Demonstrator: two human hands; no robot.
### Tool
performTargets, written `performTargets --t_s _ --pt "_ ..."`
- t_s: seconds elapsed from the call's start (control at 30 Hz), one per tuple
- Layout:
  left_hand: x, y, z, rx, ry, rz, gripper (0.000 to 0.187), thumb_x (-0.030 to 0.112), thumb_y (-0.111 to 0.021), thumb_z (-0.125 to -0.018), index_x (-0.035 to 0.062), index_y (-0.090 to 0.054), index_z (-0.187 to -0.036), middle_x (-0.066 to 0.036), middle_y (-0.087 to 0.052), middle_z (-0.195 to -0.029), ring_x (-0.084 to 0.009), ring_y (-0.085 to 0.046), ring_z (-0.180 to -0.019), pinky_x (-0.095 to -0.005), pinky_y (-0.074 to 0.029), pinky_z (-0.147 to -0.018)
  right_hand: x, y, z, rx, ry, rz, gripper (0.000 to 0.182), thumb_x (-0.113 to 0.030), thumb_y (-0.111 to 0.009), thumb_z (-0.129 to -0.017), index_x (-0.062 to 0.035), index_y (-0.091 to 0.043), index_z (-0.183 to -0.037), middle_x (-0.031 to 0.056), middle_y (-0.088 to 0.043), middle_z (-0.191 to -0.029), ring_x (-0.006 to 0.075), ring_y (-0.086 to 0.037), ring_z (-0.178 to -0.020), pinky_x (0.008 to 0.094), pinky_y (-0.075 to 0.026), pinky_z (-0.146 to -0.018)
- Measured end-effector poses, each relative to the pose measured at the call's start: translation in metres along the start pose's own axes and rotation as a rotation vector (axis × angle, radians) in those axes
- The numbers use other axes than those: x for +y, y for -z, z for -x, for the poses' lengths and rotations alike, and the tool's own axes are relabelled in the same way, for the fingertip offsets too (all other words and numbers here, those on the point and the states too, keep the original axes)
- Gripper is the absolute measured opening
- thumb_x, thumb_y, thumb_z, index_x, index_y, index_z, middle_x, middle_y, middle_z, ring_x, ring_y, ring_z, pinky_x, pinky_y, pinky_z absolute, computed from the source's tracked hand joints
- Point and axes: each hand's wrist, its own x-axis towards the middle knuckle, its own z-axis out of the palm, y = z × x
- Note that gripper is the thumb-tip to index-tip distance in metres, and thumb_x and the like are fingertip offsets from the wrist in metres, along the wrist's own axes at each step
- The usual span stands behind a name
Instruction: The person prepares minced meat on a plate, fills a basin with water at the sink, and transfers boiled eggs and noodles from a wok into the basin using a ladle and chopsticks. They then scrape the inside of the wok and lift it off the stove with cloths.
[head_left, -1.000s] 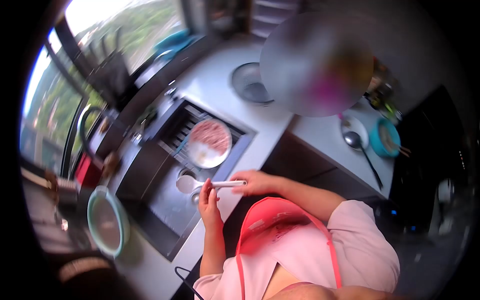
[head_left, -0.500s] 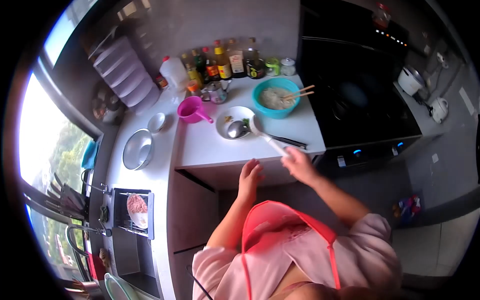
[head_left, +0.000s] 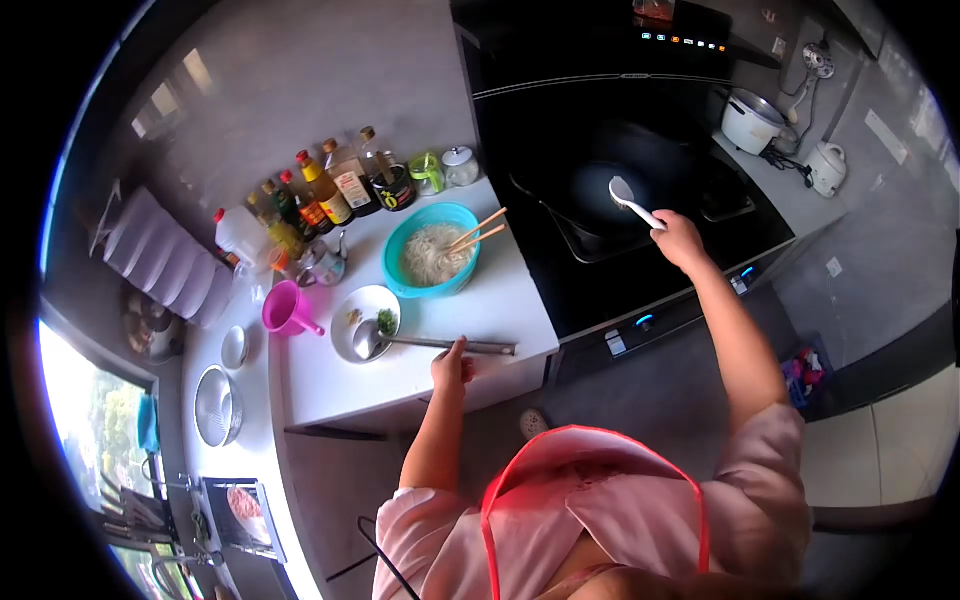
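My right hand (head_left: 680,242) is closed around the white handle of a pot brush (head_left: 642,214), whose oval head is over the dark wok (head_left: 585,220) on the stove. Close by the counter's front edge is my left hand (head_left: 452,370), fingers loosely bent and apart, one fingertip overlapping the handle of a metal ladle (head_left: 430,343). The ladle's bowl rests in a white bowl (head_left: 345,335) with chopped greens (head_left: 386,321) and small yellowish bits. Behind it stands a turquoise basin (head_left: 400,280) of pale noodles (head_left: 435,255), wooden chopsticks (head_left: 478,238) leaning in it.
Several sauce bottles (head_left: 320,190) and two jars (head_left: 460,167) line the wall. A pink dipper (head_left: 286,308) and a metal teapot (head_left: 323,265) stand left of the bowl. Metal bowls (head_left: 218,405) lie farther left, with minced meat (head_left: 246,503) by the sink. A white pot (head_left: 750,122) sits beyond the stove.
The view has turned right toward the stove. My right hand has carried the brush from beside the white bowl to over the wok. My left hand has come up to the ladle's handle.
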Motion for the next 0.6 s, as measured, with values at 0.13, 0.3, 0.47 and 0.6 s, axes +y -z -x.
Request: performTargets --t_s 0.13,0.3,0.47,0.6 --pt "-0.004 0.001 -0.006 -0.081 0.101 0.113 0.027 0.027 -0.068 -0.076 0.0044 -0.053 -0.077 -0.005 -0.049 -0.052 -0.0131 -0.044 -0.037 -0.0264 -0.032 -0.032 -0.004 0.006 -0.053 -0.302 -0.159 0.373 0.025 -0.028 -0.064 -0.076 -0.0156 -0.065 -0.098 0.007 -0.063 -0.098 0.0257 -0.059 -0.093 0.0359 -0.047 -0.079" --pt "0.0 0.006 0.015 -0.04 0.013 0.132 0.019 0.021 -0.065 -0.078 0.0066 -0.054 -0.078 -0.003 -0.052 -0.059 -0.0114 -0.049 -0.046 -0.0248 -0.04 -0.041 0.004 -0.023 -0.123 -0.413 -0.143 0.523 0.023 -0.028 -0.064 -0.076 -0.0177 -0.066 -0.096 0.0056 -0.064 -0.099 0.0238 -0.059 -0.095 0.0344 -0.047 -0.081" --pt "0.02 -0.001 0.047 0.068 -0.034 0.481 0.01 0.011 -0.056 -0.083 0.0086 -0.049 -0.09 -0.004 -0.055 -0.074 -0.0137 -0.055 -0.061 -0.027 -0.046 -0.053 -0.007 -0.066 -0.15 -0.424 -0.144 0.388 0.026 -0.025 -0.063 -0.076 -0.019 -0.065 -0.101 0.0055 -0.063 -0.102 0.0244 -0.058 -0.098 0.0344 -0.046 -0.083" --pt "0.031 -0.007 0.063 0.217 -0.094 0.418 0.015 0.01 -0.054 -0.083 0.0083 -0.041 -0.091 -0.005 -0.049 -0.068 -0.0157 -0.053 -0.057 -0.0279 -0.045 -0.051 -0.005 -0.062 -0.144 -0.706 0.069 -0.35 0.031 -0.009 -0.062 -0.078 -0.0052 -0.061 -0.109 0.0 -0.058 -0.07 0.0045 -0.044 -0.051 0.0193 -0.037 -0.047"
